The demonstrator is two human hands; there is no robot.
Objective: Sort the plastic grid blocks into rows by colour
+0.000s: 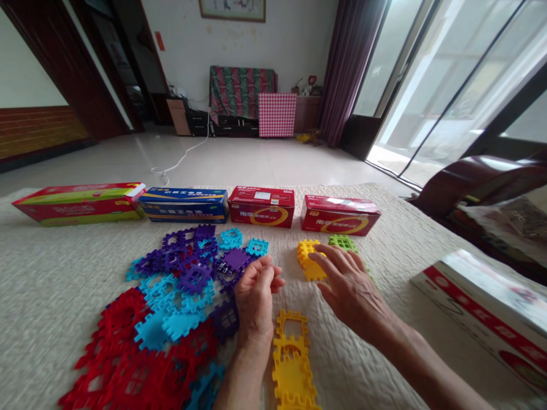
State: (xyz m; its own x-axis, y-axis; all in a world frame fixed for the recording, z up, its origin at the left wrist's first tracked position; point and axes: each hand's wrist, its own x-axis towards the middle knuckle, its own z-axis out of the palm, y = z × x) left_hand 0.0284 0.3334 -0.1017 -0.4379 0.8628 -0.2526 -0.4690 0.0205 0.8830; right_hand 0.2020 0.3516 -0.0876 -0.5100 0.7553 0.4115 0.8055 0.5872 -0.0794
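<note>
Pile of coloured pieces (141, 370) spread left of the left hand (255, 296), presumably for easy reach.
Its fingers are curled, contents untellable; at the right hand (352, 285), spread open, the yellow stack (315, 271) is seen, seemingly kept apart by colour.

Notched yellow panels (294, 376) lie in two groups on the quilt (397, 353).

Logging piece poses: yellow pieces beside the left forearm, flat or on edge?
Flat: the yellow pieces show their broad faces upward on the cream cover; the near end is out of frame.
</note>
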